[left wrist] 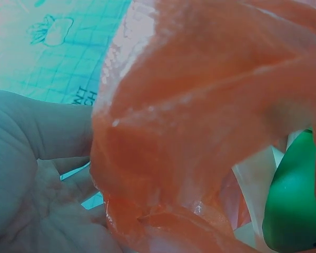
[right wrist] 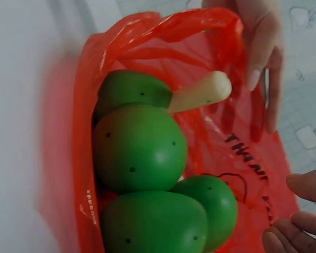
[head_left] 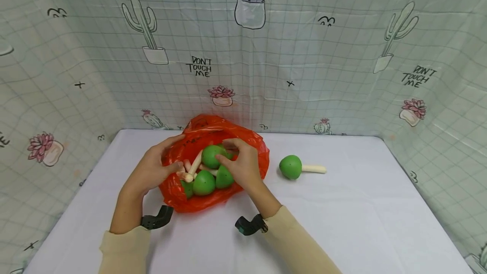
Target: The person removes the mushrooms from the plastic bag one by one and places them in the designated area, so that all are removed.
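A red plastic bag (head_left: 213, 204) stands with its mouth open on the white table. Inside lie several green maracas (right wrist: 139, 147) with dark dots and cream handles (head_left: 195, 164). My left hand (head_left: 154, 166) rests at the bag's left rim, thumb and fingers spread and touching the film, which hides the fingertips in the left wrist view. Over the bag's right side reaches my right hand (head_left: 243, 162), next to a green maraca head (head_left: 211, 156). In the right wrist view, nothing shows between the right thumb and the loosely bent fingers (right wrist: 292, 234).
One more green maraca (head_left: 291, 167) lies on the table right of the bag, its handle pointing right. A patterned cloth (head_left: 289, 62) rises behind the table's far edge. Each wrist wears a black camera mount (head_left: 249, 225).
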A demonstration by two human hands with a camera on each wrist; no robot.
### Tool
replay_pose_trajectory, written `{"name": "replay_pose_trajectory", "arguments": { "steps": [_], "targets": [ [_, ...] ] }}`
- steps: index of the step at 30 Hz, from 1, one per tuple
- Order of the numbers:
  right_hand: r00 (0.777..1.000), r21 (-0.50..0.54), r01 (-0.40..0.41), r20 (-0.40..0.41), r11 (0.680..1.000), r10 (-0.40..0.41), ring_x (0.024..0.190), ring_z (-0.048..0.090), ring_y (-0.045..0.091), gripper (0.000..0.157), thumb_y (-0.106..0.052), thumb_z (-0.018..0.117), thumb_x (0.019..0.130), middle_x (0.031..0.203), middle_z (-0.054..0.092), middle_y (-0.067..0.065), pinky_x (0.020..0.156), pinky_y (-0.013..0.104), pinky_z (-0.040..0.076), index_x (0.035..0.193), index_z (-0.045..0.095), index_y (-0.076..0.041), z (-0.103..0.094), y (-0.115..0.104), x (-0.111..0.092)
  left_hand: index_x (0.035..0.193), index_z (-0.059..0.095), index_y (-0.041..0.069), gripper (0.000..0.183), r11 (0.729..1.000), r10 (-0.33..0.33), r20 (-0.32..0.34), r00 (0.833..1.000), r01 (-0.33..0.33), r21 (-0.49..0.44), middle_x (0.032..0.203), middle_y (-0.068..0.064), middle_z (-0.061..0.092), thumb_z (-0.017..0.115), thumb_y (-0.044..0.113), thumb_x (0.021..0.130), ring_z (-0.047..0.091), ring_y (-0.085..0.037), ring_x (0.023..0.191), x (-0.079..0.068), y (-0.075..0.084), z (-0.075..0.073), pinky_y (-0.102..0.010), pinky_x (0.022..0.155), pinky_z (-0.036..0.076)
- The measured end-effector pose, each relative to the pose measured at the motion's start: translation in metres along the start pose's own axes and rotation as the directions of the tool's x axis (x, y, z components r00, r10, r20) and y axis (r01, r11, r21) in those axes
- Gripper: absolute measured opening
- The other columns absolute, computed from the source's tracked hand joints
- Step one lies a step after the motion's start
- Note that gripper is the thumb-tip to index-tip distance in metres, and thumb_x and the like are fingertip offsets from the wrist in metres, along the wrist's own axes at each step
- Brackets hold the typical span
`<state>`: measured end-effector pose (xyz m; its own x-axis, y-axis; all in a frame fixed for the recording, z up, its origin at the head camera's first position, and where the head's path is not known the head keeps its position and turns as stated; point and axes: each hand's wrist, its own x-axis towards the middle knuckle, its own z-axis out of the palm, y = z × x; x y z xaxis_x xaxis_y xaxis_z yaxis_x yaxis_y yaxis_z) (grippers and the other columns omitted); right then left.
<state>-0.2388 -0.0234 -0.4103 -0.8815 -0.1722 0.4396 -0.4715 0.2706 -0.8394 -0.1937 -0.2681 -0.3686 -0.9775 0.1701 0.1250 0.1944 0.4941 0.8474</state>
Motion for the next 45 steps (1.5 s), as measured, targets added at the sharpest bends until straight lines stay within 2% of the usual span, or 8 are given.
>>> {"name": "replay_pose_trajectory", "arguments": {
  "steps": [15,22,30,45],
  "targets": [
    [0.999,-0.129,-0.048,-0.001,0.990,0.049,0.106,0.072,0.033,0.039,-0.008,0.086,0.086,0.115,0.075,0.017,0.095,0.046,0.060,0.120,0.072,0.004,0.012,0.012,0.004,0.158,0.044,0.003,0.069,1.000,0.019,-0.002,1.000,-0.019,0.003,0.159,-0.024,0.045,0.066,-0.009,0.094,0.044,-0.046,0.143,0.003,0.001,0.005,-0.066,0.114,0.039],
    [0.998,-0.151,-0.068,-0.007,0.986,0.068,0.106,0.071,0.033,0.043,-0.008,0.088,0.085,0.116,0.074,0.017,0.096,0.046,0.059,0.122,0.071,0.005,0.016,0.017,0.005,0.158,0.044,0.003,0.070,1.000,0.029,-0.002,1.000,-0.029,-0.003,0.157,-0.025,0.047,0.067,-0.010,0.093,0.046,-0.045,0.142,0.003,0.000,0.005,-0.065,0.115,0.039],
    [0.997,-0.168,-0.082,-0.003,0.982,0.082,0.107,0.070,0.032,0.045,-0.010,0.088,0.085,0.117,0.074,0.017,0.096,0.045,0.059,0.124,0.071,0.005,0.020,0.021,0.005,0.158,0.044,0.004,0.070,1.000,0.018,-0.004,1.000,-0.019,-0.017,0.160,-0.023,0.044,0.067,-0.009,0.094,0.042,-0.045,0.146,0.003,0.000,0.005,-0.066,0.116,0.037],
    [0.994,-0.177,-0.106,-0.013,0.978,0.106,0.107,0.069,0.030,0.052,-0.017,0.093,0.081,0.116,0.072,0.014,0.094,0.044,0.060,0.124,0.071,0.003,0.031,0.024,0.004,0.158,0.045,0.005,0.068,0.997,0.006,-0.018,1.000,-0.008,-0.079,0.159,-0.023,0.045,0.069,-0.006,0.095,0.045,-0.046,0.144,0.001,-0.005,0.001,-0.066,0.113,0.041]
  ]
}}
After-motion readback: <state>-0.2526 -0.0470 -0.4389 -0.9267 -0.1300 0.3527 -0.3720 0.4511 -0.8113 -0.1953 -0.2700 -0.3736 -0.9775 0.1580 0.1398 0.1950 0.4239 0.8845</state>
